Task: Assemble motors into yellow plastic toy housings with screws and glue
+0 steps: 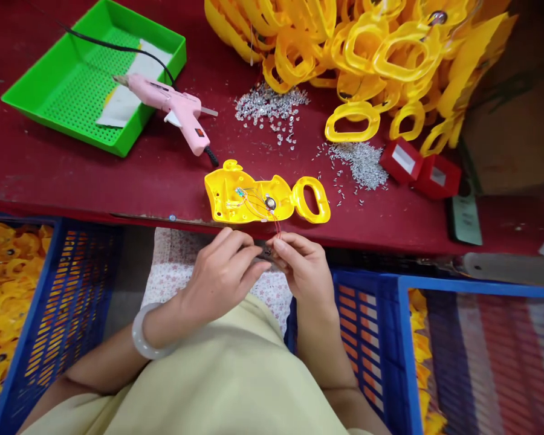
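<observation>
The person's right hand (306, 263) pinches thin red wires (278, 227) between thumb and fingertips at the table's near edge. The left hand (222, 272), a pale bangle (140, 332) on its wrist, is bent toward the right fingertips; whether it grips anything cannot be told. The wires lead to an open yellow plastic shell (263, 188) lying just beyond, on the dark red tabletop (118, 187). Farther left, a pink glue gun (188, 118) leans over a green perforated plastic tray (72, 90). Beyond the shell lie a left pile of small silvery pieces (267, 106) and a right pile of small silvery pieces (360, 164), below a heap of yellow shells (403, 74). Blue slatted plastic crates (68, 290) flank the person. At right, two red boxes (392, 166) carry pale rectangular patches (403, 158); any print there is too small to read.
</observation>
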Available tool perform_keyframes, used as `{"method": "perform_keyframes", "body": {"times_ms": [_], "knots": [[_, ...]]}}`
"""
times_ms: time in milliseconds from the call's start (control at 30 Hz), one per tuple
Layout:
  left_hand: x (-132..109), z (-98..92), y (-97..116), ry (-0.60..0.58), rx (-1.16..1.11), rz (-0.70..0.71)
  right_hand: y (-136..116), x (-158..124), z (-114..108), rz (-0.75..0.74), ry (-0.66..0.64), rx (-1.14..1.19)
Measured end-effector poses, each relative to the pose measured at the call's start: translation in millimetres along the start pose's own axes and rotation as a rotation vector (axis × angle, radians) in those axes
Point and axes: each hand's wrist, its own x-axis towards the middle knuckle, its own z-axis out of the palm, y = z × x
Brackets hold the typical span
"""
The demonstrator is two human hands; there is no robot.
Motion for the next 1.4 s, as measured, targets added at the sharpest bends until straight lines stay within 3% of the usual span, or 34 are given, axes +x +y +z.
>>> {"method": "perform_keyframes", "body": {"times_ms": [200,433,600,767,900,1167,1400], "knots": [[2.4,11.7,-3.0,0.064,-0.098,-0.026,2.9,-4.4,-0.2,-0.077,-0.058,-0.054],[0.7,10.4,-2.2,0.148,0.163,0.134,-11.4,-7.3,0.2,-0.225,-0.047,-0.336],[8.0,3.8,-4.8,0.170,0.214,0.227,-20.4,-7.1,-6.1,-0.268,-0.079,-0.554],[32.1,-6.8,-13.6,0.180,0.418,0.205,-22.2,-6.2,-11.1,-0.352,0.021,-0.629],[47.6,-1.4,-18.0,0.139,0.487,0.203,-24.1,-4.0,-10.1,-0.424,0.114,-0.668],[47.3,-1.6,-26.0,0.270,0.293,0.245,-24.0,35.2,-17.7,-0.535,0.464,-0.728],[36.6,11.2,-39.7,0.313,0.165,0.313,-26.0,58.9,-10.8,-0.511,0.550,-0.694]]}}
